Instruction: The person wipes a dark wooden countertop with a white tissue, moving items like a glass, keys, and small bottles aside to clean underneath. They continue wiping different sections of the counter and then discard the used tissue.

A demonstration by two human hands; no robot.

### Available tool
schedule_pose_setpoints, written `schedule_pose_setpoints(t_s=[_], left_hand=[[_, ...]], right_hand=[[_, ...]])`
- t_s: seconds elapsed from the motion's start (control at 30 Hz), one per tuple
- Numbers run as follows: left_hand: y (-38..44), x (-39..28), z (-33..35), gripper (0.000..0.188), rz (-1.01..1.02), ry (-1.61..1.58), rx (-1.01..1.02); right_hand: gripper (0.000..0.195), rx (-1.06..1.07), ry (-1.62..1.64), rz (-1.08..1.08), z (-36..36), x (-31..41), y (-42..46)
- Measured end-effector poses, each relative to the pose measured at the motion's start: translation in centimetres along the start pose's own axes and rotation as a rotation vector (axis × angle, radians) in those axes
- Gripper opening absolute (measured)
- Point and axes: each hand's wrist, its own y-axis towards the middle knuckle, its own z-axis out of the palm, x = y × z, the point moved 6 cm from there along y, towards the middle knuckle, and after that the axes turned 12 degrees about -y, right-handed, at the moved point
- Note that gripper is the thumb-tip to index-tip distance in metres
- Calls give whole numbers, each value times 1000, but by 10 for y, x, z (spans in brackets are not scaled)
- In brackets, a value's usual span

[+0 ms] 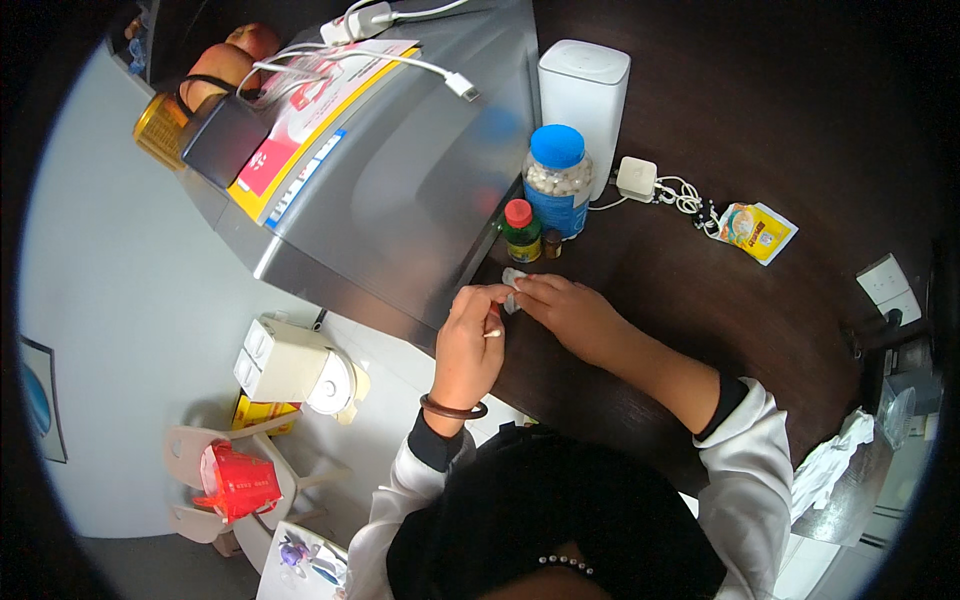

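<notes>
My left hand [472, 330] holds a thin stick with a pale tip, which looks like a cotton swab [493, 333], and its fingertips meet a crumpled white tissue [512, 280]. From the right, my right hand [559, 304] presses its fingers on the same tissue, at the edge of the dark wooden table [637, 262]. Just beyond the hands stand a small green bottle with a red cap [523, 232], a tiny brown bottle [552, 244] and a clear jar with a blue lid [557, 180], full of small white pieces.
A grey metallic appliance [375, 202] bounds the left side, bearing a booklet [300, 127] and white cables. Behind the jar stands a tall white device [585, 82]. Further right lie a white adapter [637, 179] with its cord and a yellow packet [759, 232].
</notes>
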Motion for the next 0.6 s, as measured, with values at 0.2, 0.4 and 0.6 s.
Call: schedule_pose_setpoints(t_s=[0.2,0.4,0.6], left_hand=[[12,4,2,28,-99,30,43],[28,4,7,32,-36,65,17],[28,17,15,45,-28,126,-22]], right_hand=[[39,165,98,20,-17,-8,-29],[30,140,125,-13,-40,-12,-38],[44,-197,-74,164,-69,-16,5]])
